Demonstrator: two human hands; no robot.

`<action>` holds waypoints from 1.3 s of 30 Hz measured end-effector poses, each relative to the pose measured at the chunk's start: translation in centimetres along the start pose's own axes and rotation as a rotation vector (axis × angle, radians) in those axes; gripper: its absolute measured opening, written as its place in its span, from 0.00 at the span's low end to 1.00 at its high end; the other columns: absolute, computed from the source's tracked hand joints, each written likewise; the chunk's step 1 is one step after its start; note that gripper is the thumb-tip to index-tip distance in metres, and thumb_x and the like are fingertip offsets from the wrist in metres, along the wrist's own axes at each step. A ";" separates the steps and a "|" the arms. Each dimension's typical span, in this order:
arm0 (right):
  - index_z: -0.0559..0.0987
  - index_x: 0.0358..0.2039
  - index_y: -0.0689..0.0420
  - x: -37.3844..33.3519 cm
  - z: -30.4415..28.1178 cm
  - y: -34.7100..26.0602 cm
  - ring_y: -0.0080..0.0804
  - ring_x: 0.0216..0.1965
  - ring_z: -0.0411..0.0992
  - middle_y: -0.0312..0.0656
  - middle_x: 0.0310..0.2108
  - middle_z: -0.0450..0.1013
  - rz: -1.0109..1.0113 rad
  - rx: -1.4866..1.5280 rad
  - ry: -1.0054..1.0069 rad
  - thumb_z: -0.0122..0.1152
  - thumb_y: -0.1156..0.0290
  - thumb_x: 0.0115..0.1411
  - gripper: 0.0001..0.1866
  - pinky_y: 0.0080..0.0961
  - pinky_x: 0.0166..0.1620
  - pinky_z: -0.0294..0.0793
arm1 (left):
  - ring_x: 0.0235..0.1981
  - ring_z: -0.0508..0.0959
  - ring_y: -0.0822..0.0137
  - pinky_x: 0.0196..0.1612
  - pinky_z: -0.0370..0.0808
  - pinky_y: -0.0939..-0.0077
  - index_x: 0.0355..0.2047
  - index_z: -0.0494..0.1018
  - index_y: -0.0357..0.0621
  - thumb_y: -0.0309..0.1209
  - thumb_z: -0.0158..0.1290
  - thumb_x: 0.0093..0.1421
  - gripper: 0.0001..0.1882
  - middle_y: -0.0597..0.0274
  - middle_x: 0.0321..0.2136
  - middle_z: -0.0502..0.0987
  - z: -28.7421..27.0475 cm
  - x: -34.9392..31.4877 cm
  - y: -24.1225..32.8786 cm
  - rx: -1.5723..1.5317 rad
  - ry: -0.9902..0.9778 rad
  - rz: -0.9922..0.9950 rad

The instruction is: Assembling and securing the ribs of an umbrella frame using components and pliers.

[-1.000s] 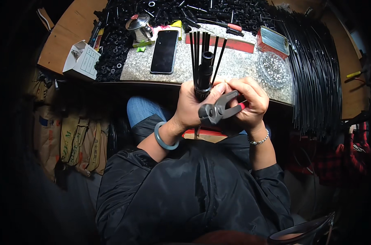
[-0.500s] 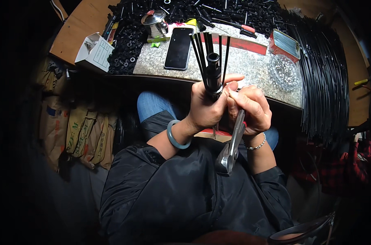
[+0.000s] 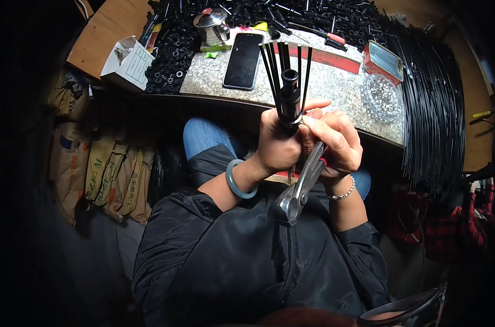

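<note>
My left hand (image 3: 280,146) is wrapped round the lower part of a black umbrella frame (image 3: 290,101), held upright above my lap. Several thin black ribs fan upward around its tubular middle. My right hand (image 3: 341,143) has a pair of metal pliers (image 3: 307,177) tucked in its palm, the head pointing down toward my lap. Its thumb and forefinger pinch at the frame's collar, close to my left fingers. Whatever tiny piece lies between those fingertips is too small to make out. Thin strands hang below my left hand.
On the speckled worktop (image 3: 204,76) lie a phone (image 3: 243,61), a red bar (image 3: 334,59), a tin box (image 3: 382,62) and a dish of small bits (image 3: 381,97). Black rods (image 3: 433,114) overhang the right side. Behind are a metal pot (image 3: 212,30) and heaped black parts.
The pliers' head has swung left and slightly up in my right hand. The umbrella frame and my left hand have shifted slightly right in the view.
</note>
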State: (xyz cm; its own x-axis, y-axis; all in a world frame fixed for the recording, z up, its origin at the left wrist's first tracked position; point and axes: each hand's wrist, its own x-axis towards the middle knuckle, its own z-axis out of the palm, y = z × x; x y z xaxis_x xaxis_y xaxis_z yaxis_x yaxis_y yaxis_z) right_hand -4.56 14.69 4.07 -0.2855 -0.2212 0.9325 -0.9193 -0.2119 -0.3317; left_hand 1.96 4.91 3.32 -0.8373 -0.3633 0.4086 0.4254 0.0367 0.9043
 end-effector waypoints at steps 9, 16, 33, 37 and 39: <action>0.77 0.30 0.60 1.2 -2.4 0.5 0.26 0.22 0.70 0.38 0.26 0.74 0.451 0.244 -0.194 0.70 0.76 0.41 0.14 0.20 0.29 0.69 | 0.30 0.75 0.76 0.35 0.72 0.80 0.42 0.73 0.35 0.24 0.56 0.53 0.15 0.55 0.33 0.79 -0.5 0.1 0.0 0.073 -0.074 0.180; 0.70 0.46 0.62 4.1 -3.6 -2.3 0.17 0.29 0.65 0.32 0.27 0.66 0.599 0.064 -0.518 0.62 0.79 0.52 0.20 0.13 0.34 0.65 | 0.20 0.68 0.85 0.23 0.64 0.87 0.44 0.73 0.34 0.25 0.52 0.59 0.12 0.71 0.18 0.73 -0.5 0.5 0.4 -0.166 0.091 -0.105; 0.70 0.36 0.64 5.9 -8.9 -5.1 0.21 0.14 0.57 0.36 0.12 0.60 1.086 0.159 -1.085 0.48 0.70 0.63 0.09 0.18 0.20 0.59 | 0.25 0.75 0.77 0.27 0.70 0.83 0.35 0.76 0.33 0.19 0.49 0.57 0.08 0.63 0.22 0.76 -0.9 0.7 1.0 0.015 -0.014 0.001; 0.70 0.38 0.65 5.9 -8.9 -5.4 0.22 0.14 0.54 0.36 0.12 0.58 1.051 0.125 -1.090 0.47 0.70 0.64 0.10 0.20 0.20 0.58 | 0.35 0.79 0.68 0.34 0.74 0.78 0.29 0.74 0.29 0.17 0.48 0.55 0.05 0.52 0.29 0.79 -1.4 0.7 1.8 0.062 -0.056 -0.065; 0.70 0.40 0.65 6.1 -8.7 -5.1 0.22 0.16 0.58 0.37 0.13 0.61 1.041 0.165 -1.105 0.46 0.70 0.64 0.11 0.19 0.22 0.61 | 0.33 0.78 0.71 0.33 0.74 0.78 0.29 0.74 0.29 0.17 0.48 0.55 0.05 0.53 0.28 0.79 -1.1 0.6 1.5 -0.023 -0.025 -0.056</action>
State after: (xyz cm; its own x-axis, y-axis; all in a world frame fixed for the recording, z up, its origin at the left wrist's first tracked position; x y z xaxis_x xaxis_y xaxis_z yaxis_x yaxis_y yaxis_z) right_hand -3.96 22.69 12.74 -0.3584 -0.8957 -0.2632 -0.3832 0.3983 -0.8334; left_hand 2.46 3.71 4.83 -0.8680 -0.3411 0.3610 0.3855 -0.0046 0.9227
